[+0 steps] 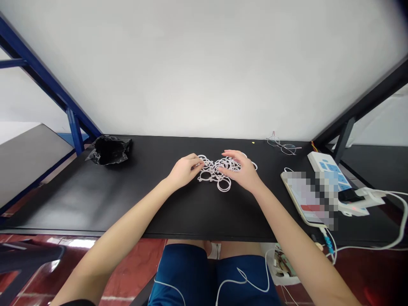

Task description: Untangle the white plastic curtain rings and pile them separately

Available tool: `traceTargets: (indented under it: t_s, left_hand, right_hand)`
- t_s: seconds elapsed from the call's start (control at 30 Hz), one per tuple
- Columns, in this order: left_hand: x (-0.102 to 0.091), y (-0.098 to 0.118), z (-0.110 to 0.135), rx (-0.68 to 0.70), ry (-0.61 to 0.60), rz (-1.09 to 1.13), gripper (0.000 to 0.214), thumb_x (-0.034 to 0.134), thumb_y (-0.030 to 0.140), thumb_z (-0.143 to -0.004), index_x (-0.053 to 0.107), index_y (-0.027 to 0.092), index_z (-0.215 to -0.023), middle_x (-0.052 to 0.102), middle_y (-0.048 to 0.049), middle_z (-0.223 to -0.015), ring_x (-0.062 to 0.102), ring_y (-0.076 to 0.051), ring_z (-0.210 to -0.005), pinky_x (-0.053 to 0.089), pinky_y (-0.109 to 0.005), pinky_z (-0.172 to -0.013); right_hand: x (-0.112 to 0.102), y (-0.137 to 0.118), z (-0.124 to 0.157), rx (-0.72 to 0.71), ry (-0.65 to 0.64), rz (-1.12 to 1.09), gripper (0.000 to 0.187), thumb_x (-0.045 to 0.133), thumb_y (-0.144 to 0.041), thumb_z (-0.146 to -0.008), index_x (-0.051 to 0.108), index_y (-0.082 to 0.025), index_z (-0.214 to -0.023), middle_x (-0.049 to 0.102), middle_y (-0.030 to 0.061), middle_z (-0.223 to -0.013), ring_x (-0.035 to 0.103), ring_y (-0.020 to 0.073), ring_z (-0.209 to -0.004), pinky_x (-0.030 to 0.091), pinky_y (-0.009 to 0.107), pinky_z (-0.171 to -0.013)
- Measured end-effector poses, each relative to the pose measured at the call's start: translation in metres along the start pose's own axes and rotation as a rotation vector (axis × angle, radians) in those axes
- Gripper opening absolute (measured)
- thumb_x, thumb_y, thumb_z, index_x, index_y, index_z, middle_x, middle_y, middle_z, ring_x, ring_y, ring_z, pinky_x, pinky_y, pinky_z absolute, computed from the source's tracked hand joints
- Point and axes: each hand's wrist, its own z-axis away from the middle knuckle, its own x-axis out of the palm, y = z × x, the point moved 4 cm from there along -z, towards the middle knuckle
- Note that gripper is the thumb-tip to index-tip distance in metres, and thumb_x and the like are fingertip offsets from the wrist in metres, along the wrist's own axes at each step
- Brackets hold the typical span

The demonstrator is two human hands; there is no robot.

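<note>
A tangled pile of thin white rings [224,183], some with small knobs, lies on the black tabletop [127,199] in front of me. At the pile's left edge, my left hand [186,171] is closed, thumb and fingertips pinched on a white ring. My right hand [241,170] curves over the pile's right side, its thumb and fingers apart and close to the rings. It covers part of the pile, and I see nothing gripped in it.
An opened black plastic bag [110,151] stands at the back left. Eyeglasses [282,145] lie at the back right. A phone [296,195], a white power strip [330,168] and cables are on the right. A white cable [234,281] crosses my lap. Blue metal frame bars [47,80] rise on the left.
</note>
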Motion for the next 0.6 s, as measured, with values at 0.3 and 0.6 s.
traceTargets:
  t_s: [0.3, 0.6]
  left_hand:
    - [0.001, -0.005, 0.003, 0.02, -0.053, -0.386, 0.031, 0.041, 0.034, -0.096, 0.068, 0.02, -0.091, 0.064, -0.0046, -0.09, 0.06, -0.014, -0.075, 0.043, -0.023, -0.066]
    - [0.004, -0.019, 0.0, -0.055, -0.058, -0.393, 0.024, 0.046, 0.032, -0.093, 0.067, 0.021, -0.1, 0.063, -0.0071, -0.104, 0.059, -0.02, -0.098, 0.05, -0.027, -0.074]
  right_hand:
    - [0.027, 0.017, 0.002, -0.241, -0.164, 0.394, 0.025, 0.061, -0.022, -0.082, 0.067, -0.019, -0.105, 0.057, 0.0124, -0.123, 0.052, 0.0279, -0.119, 0.04, 0.048, -0.103]
    - [0.03, 0.044, -0.015, -0.236, 0.117, 0.356, 0.022, 0.058, -0.028, -0.084, 0.07, -0.021, -0.102, 0.059, 0.0132, -0.124, 0.054, 0.0288, -0.117, 0.042, 0.05, -0.101]
